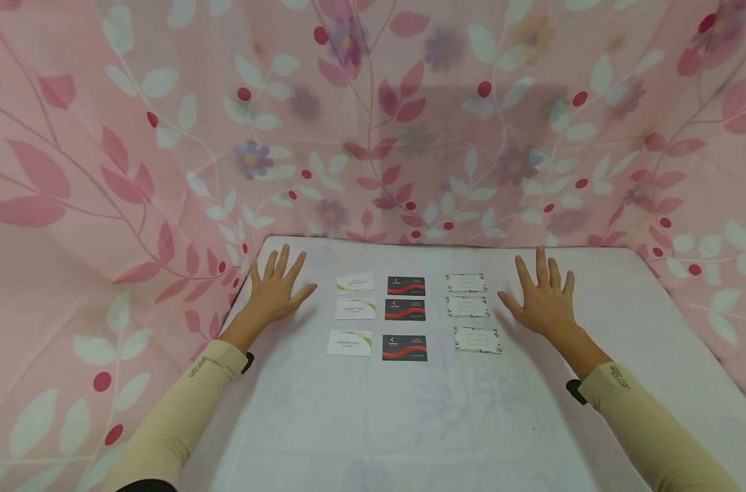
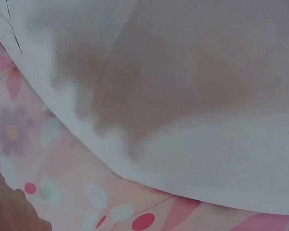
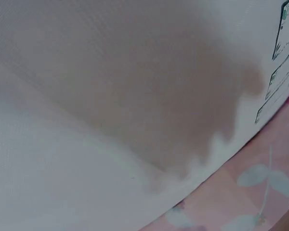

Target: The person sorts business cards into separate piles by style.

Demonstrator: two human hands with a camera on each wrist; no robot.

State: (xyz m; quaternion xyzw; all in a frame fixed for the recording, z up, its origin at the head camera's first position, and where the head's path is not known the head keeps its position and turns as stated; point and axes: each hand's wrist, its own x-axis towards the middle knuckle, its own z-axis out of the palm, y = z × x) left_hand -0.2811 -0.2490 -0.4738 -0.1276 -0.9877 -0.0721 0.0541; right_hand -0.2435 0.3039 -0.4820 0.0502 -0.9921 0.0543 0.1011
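Note:
Business cards lie flat in three columns of three between my hands. The left column is white cards with a green curve (image 1: 350, 343), the middle one black cards with a red wave (image 1: 405, 348), the right one white cards with a leafy border (image 1: 478, 339). My left hand (image 1: 273, 292) is left of the white cards, palm down with fingers spread, holding nothing. Beside the leafy cards, my right hand (image 1: 543, 304) is spread the same way, also with nothing in it. Both wrist views show a blurred hand shadow on the cloth and only a sliver of hand.
A white cloth (image 1: 323, 424) covers the table. Pink floral fabric (image 1: 373, 123) hangs behind the table's far edge and along both sides. Each wrist wears a dark band (image 1: 574, 391) at the end of a beige sleeve (image 1: 649, 424).

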